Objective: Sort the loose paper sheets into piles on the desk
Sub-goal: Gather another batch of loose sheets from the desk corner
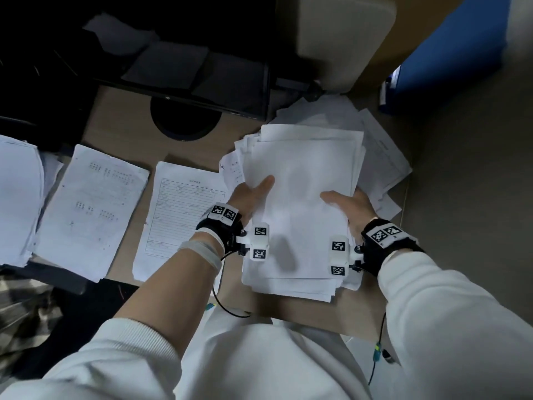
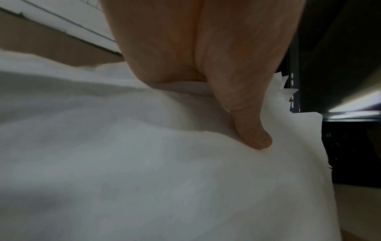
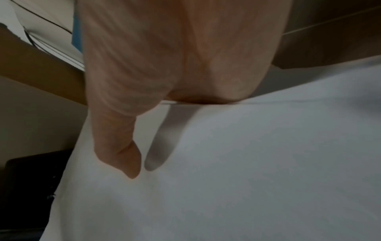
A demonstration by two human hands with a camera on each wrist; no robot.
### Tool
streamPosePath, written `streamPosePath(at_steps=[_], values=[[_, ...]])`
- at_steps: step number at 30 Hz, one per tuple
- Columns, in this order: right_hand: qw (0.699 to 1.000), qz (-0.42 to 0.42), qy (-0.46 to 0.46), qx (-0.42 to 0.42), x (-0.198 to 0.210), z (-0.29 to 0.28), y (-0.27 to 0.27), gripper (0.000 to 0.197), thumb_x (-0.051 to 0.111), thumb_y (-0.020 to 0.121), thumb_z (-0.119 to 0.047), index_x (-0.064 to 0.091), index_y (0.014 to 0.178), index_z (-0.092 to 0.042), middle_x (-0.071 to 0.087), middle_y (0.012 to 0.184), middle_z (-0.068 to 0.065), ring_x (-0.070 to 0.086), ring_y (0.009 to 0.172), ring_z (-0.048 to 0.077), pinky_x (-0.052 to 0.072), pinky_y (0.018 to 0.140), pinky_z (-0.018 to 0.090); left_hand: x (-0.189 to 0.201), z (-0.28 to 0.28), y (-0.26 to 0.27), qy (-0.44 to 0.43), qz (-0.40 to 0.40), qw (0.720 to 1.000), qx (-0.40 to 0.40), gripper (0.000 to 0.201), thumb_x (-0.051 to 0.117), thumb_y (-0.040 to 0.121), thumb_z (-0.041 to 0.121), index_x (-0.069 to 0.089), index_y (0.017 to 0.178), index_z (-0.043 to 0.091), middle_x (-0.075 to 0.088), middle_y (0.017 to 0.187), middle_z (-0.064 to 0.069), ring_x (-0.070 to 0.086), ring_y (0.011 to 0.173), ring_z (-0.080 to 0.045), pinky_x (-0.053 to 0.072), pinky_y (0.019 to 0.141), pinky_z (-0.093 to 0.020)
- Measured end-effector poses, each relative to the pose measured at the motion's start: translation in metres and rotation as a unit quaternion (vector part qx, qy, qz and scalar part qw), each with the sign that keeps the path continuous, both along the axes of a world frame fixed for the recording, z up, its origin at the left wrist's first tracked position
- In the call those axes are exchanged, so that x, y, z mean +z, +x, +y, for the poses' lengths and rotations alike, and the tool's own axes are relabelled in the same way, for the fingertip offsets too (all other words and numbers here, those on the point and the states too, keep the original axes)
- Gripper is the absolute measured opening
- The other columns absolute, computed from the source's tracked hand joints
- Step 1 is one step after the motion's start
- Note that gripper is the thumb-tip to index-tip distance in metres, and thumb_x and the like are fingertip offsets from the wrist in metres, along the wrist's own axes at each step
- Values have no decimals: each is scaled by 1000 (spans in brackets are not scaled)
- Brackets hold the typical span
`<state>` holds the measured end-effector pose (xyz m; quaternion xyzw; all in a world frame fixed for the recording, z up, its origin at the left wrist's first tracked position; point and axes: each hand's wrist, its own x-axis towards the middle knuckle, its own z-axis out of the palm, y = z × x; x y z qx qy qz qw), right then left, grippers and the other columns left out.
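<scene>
I hold a thick stack of loose sheets (image 1: 300, 203) between both hands, above the near right part of the desk (image 1: 124, 122). My left hand (image 1: 251, 194) clamps the stack's left edge, thumb laid across the top sheet and the fingers hidden underneath; my right hand (image 1: 350, 207) does the same on the right edge. So both grips are pinches on the paper, thumb above, fingers below.

The left wrist view shows what the head view cannot: my left thumb (image 2: 245, 124) dents the top sheet, and the sheets' ragged, uneven corners fan out just beyond it. The right wrist view shows my right thumb (image 3: 117, 145) pressed to the blank top sheet with its shadow beside it; the fingers under the stack are out of sight there too.

Only the head view shows the rest of the desk. Just left of the stack lies a printed form (image 1: 184, 215), flat on the wood. Further left is a sheet with faint print (image 1: 92, 209), and at the far left edge a thicker pile of white paper (image 1: 17, 197). More loose sheets (image 1: 383, 160) lie under and beyond my stack on the right. Farther back stand a dark monitor (image 1: 184, 70) on its round base and, at the far right, a blue binder (image 1: 450, 50).
</scene>
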<state>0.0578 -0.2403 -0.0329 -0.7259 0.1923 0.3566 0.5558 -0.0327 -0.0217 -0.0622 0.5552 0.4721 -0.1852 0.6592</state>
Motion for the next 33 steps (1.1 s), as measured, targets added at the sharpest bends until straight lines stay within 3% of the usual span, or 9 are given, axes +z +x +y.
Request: streamPosePath(at_steps=[3,6,9,11,15,21,24,27,33], values=[[1000,8,3,25,-1,17,7,45,83,75,-8,64,116,-12,74,105,9,72,94,22,59,83,34,5,16,1,36,10,999,8,46,72,82,55,61,110,20,68,86,9,63,73,-6,50,69,-17],[995,21,-71,70,-6,28,11,46,88,68,-18,68,109,-12,75,100,6,71,94,22,56,88,35,-2,20,3,60,3,997,51,59,80,70,46,67,117,12,73,102,0,70,91,-20,57,87,-34],[979,15,-181,87,-14,29,14,23,84,75,-18,63,84,-14,69,85,0,65,85,24,52,83,33,-25,14,8,97,21,993,59,78,79,55,49,65,122,12,69,115,-9,68,103,-29,56,94,-45],[972,9,-222,74,-18,29,14,22,80,81,-21,65,95,-12,70,96,5,64,93,28,52,87,36,-20,7,15,144,44,988,24,88,81,57,50,58,132,10,54,133,-12,56,119,-31,47,105,-43],[943,29,-321,84,-22,32,10,74,81,79,-32,45,139,-5,53,138,17,58,118,35,49,93,39,-10,-3,23,198,73,976,-60,81,79,76,34,42,142,7,30,148,-13,30,138,-32,30,115,-39],[949,99,-294,62,-13,30,10,105,84,74,-41,19,150,-7,44,146,14,51,125,37,50,98,55,-8,-2,28,168,70,982,-55,89,74,76,41,33,152,24,29,149,-12,32,138,-35,30,115,-46],[957,102,-263,67,-3,22,4,89,84,78,-34,34,145,-2,51,139,15,54,116,33,49,98,46,-6,-6,25,145,67,986,-47,89,69,70,48,37,150,27,33,144,-11,41,131,-36,35,113,-47],[963,94,-247,52,-5,1,-6,59,80,84,-22,52,131,0,59,116,10,52,98,24,45,87,33,-3,-17,21,128,56,988,-72,90,69,71,49,38,151,24,34,147,-11,39,135,-34,34,114,-44],[959,103,-262,26,-11,-35,-24,71,82,79,-34,51,134,0,60,128,14,61,110,34,49,91,37,0,-50,15,147,55,978,-136,81,75,77,36,37,147,18,39,144,-12,43,131,-35,39,109,-43]])
